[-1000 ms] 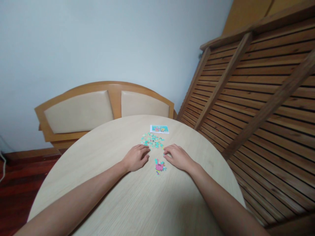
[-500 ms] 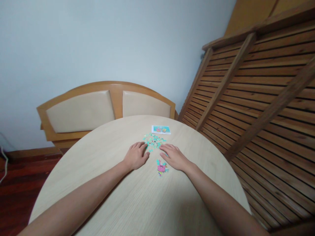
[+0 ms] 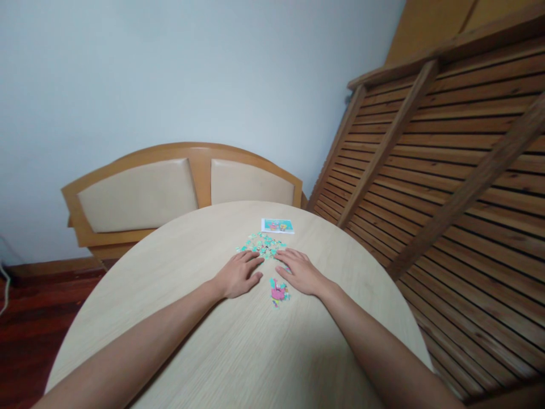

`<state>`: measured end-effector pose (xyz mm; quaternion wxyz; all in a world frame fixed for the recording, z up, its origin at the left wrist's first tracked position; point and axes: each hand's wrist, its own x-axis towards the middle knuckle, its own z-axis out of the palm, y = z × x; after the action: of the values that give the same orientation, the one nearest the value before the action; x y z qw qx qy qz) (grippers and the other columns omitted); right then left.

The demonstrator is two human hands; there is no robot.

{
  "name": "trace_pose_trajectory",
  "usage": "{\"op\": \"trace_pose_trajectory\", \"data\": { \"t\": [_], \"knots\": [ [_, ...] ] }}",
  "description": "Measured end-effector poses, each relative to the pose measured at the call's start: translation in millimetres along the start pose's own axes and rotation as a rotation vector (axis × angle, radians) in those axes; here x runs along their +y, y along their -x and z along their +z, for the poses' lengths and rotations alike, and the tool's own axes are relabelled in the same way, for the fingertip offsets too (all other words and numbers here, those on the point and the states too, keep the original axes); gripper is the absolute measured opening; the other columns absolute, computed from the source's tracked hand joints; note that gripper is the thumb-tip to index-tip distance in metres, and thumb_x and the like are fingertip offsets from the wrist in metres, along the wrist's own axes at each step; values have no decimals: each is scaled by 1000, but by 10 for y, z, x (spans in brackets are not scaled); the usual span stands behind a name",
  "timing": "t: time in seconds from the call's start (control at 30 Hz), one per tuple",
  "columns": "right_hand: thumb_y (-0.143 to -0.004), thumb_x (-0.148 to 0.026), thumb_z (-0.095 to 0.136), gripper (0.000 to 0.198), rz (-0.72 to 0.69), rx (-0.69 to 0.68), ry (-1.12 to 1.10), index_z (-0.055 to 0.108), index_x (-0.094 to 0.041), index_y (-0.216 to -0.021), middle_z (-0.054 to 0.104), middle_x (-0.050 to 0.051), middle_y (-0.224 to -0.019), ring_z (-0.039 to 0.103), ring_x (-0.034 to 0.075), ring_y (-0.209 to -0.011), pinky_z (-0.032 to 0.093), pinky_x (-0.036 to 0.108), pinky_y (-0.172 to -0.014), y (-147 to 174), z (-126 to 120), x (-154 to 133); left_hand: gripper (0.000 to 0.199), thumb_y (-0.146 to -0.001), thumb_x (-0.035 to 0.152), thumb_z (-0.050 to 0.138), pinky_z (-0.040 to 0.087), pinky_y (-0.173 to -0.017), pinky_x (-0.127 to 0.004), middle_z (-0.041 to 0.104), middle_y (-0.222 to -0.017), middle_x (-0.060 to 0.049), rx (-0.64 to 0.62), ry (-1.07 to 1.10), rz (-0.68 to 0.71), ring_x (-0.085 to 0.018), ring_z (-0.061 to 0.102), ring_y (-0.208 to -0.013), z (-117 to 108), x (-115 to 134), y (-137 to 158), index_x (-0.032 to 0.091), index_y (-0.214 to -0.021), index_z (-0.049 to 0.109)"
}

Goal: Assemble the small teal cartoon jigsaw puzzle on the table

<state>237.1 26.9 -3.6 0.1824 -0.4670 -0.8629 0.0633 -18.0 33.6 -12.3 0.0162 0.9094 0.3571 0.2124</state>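
Observation:
A loose pile of small jigsaw puzzle pieces [image 3: 264, 244], mostly turquoise, lies spread on the round table. My left hand [image 3: 240, 274] rests at the pile's near left edge, fingers stretched out and the thumb apart. Across from it, my right hand [image 3: 300, 270] lies with fingers extended at the near right edge of the pile. Between the hands and closer to me is a partly joined puzzle section [image 3: 279, 291], pink with turquoise bits. Beyond the pile lies a picture card [image 3: 277, 225] with pink and yellow cartoon figures on turquoise.
The pale wooden round table [image 3: 204, 352] fills the foreground. A wooden headboard [image 3: 200, 176] with cream panels stands behind it against the white wall. On the right leans a large slatted wooden frame [image 3: 426, 170].
My left hand has shifted slightly, its fingers now nearer the pile's front. Some pieces have spread out to the left of the pile. My right hand stays nearly in place.

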Motion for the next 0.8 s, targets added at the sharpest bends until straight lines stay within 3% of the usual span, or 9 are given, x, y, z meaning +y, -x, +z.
{"op": "trace_pose_trajectory", "data": {
  "t": [0.1, 0.17, 0.27, 0.43, 0.53, 0.67, 0.8],
  "knots": [
    [-99, -43, 48, 38, -36, 35, -12, 62, -25, -130, 60, 9, -138, 48, 26, -132, 34, 48, -110, 49, -54, 5, 42, -96, 37, 51, 41, -109, -48, 58, -135, -14, 29, 4, 12, -29, 53, -125, -20, 14, 5, 17, -132, 59],
    [-99, -39, 49, 35, -50, 46, -28, 63, -25, -128, 62, 9, -134, 53, 24, -127, 37, 45, -108, 68, -75, 7, 44, -97, 39, 51, 38, -112, -49, 53, -142, -14, 16, -6, 15, -31, 48, -132, -13, 7, 9, 18, -135, 56],
    [-99, -37, 49, 35, -30, 58, -24, 61, -23, -129, 60, 11, -137, 52, 23, -129, 37, 44, -108, 67, -65, 12, 50, -97, 42, 50, 32, -116, -52, 43, -153, -12, -52, -28, 21, -33, 38, -141, 17, -20, 11, 19, -142, 51],
    [-100, -39, 48, 37, 25, 59, 15, 62, -23, -129, 58, 10, -140, 48, 25, -134, 36, 47, -111, 55, -28, 33, 51, -98, 43, 49, 32, -115, -53, 46, -150, -13, -54, -32, 10, -34, 39, -140, -7, -11, 10, 18, -142, 51],
    [-100, -37, 48, 34, 18, 83, 22, 65, -24, -126, 64, 9, -133, 53, 24, -127, 38, 45, -108, 68, -45, 54, 44, -98, 38, 50, 35, -113, -51, 51, -146, -13, -14, 26, 127, -31, 45, -136, -113, 82, 2, 21, -138, 54],
    [-99, -29, 48, 29, 55, 112, 26, 71, -24, -117, 70, 8, -119, 58, 22, -115, 43, 40, -102, 80, -89, 91, 34, -97, 27, 50, 42, -109, -41, 63, -131, -7, -88, 198, 396, -24, 56, -124, -242, 270, -3, 28, -129, 61],
    [-97, -23, 49, 27, 130, 139, 57, 74, -25, -108, 72, 6, -111, 59, 23, -110, 44, 39, -97, 84, -132, 137, 33, -95, 25, 50, 46, -103, -38, 67, -125, -6, -133, 250, 467, -22, 62, -115, -263, 365, 6, 27, -125, 64]
  ]
}}
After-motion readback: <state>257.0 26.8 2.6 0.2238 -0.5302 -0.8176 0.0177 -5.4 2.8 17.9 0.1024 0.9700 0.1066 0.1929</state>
